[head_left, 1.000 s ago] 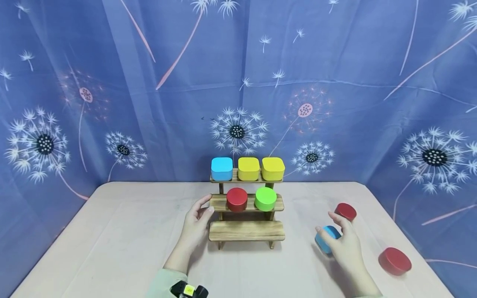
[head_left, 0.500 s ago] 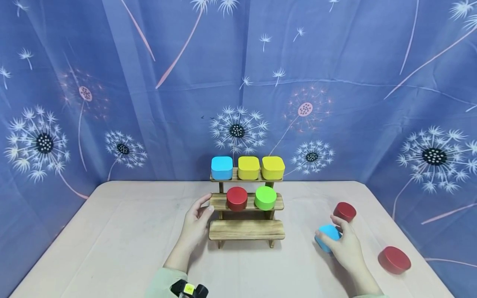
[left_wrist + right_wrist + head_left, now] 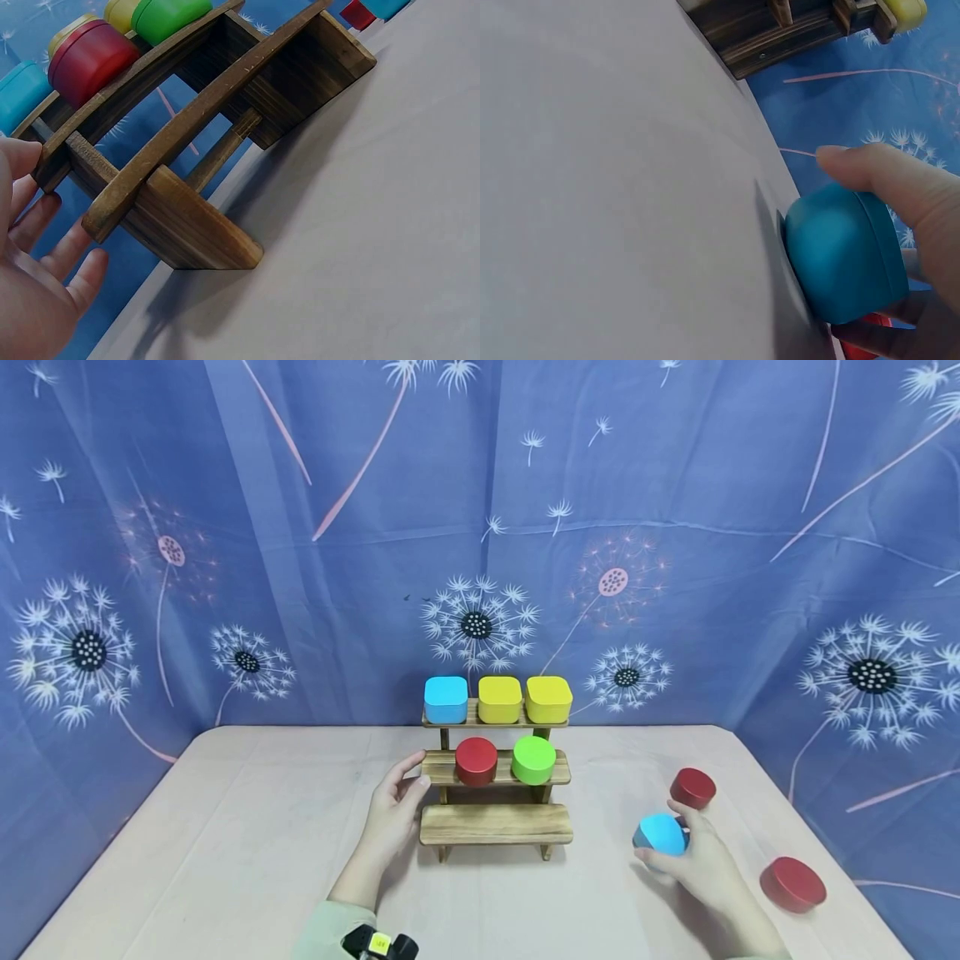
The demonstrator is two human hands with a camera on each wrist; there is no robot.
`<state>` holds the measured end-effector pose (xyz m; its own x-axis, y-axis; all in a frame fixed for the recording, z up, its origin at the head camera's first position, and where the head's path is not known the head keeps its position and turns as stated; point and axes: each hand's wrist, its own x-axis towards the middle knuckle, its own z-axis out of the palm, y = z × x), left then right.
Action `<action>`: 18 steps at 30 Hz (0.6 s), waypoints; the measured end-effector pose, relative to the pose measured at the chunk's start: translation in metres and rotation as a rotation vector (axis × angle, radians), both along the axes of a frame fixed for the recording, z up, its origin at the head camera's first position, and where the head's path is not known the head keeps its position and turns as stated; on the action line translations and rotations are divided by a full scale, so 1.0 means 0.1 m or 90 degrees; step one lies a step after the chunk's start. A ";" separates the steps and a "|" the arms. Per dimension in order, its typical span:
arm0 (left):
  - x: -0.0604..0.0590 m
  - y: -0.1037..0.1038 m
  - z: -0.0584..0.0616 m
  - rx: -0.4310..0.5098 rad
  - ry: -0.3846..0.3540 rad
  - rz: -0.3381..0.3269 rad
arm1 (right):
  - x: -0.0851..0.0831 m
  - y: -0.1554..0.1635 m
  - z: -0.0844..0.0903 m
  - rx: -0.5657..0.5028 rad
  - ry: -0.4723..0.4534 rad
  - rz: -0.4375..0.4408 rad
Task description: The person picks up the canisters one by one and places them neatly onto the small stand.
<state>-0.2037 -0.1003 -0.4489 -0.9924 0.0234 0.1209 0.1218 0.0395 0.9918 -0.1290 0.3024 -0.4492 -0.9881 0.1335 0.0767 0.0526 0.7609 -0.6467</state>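
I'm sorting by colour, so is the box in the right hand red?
No, the head view shows the right hand holding a blue box.

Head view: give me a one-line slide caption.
Right hand holds a blue container while left hand grips the middle shelf of a three-tier wooden stand by its end.

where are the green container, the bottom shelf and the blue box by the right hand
Green container (image 3: 533, 756), head view, on its round top
Bottom shelf (image 3: 496, 822), head view, middle of the plank's top
Blue box (image 3: 662, 834), head view, on its upper face
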 end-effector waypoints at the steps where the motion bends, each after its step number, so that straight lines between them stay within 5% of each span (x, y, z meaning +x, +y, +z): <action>1: 0.00 0.00 0.00 -0.001 0.003 -0.002 | 0.00 0.01 0.00 0.006 -0.001 0.002; 18: 0.00 0.00 0.00 0.001 -0.004 0.001 | 0.02 0.07 0.02 0.022 -0.008 0.029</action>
